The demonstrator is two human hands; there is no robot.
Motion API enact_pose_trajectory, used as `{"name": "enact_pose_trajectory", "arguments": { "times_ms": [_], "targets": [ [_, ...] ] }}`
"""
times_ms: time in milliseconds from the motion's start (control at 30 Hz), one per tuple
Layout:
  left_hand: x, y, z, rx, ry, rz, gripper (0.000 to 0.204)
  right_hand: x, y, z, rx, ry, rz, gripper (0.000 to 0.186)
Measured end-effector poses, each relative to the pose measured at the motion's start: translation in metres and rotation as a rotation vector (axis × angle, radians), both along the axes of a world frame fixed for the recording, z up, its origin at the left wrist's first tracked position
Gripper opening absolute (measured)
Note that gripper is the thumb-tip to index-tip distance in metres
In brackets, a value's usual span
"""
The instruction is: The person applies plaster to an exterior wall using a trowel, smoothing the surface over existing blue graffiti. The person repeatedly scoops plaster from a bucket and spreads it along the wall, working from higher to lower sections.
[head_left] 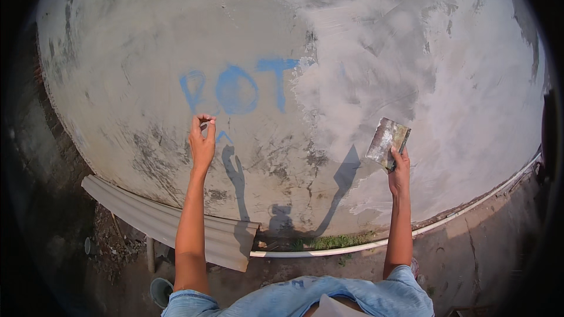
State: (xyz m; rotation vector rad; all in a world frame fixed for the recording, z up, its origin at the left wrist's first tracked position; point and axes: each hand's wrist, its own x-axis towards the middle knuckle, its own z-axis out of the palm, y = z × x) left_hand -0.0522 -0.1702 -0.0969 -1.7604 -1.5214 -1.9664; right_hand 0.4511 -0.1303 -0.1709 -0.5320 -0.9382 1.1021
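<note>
I hold my left hand point(202, 138) up before a grey rendered wall point(147, 53), just below some blue painted lettering point(238, 91), its fingers pinched; what is between them, if anything, is too small to make out. In my right hand point(398, 161) is a flat rectangular plastering blade point(386, 138), stained with grey and white. Paler, rough plaster point(470, 82) covers much of the wall's right side. Shadows of both arms fall on the wall.
A corrugated sheet point(129, 205) lies along the wall's foot at lower left, with a green bucket point(160, 293) near it. A white pipe point(317, 252) runs along the base beside weeds. Rubble point(111, 240) lies on the ground at left.
</note>
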Motion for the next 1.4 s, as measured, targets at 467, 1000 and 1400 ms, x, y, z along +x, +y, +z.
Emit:
{"name": "enact_pose_trajectory", "arguments": {
  "times_ms": [467, 1000, 1400],
  "targets": [
    [-0.145, 0.137, 0.053, 0.470, 0.276, 0.651, 0.053, -0.194, 0.138, 0.405, 0.754, -0.867, -1.678, 0.037],
    [-0.148, 0.137, 0.053, 0.482, 0.300, 0.672, 0.053, -0.393, 0.107, 0.306, 1.136, -0.913, -1.494, 0.048],
    [-0.133, 0.136, 0.053, 0.488, 0.293, 0.614, 0.051, -0.322, 0.199, 0.365, 0.693, -1.121, -1.683, 0.030]
  ]
}}
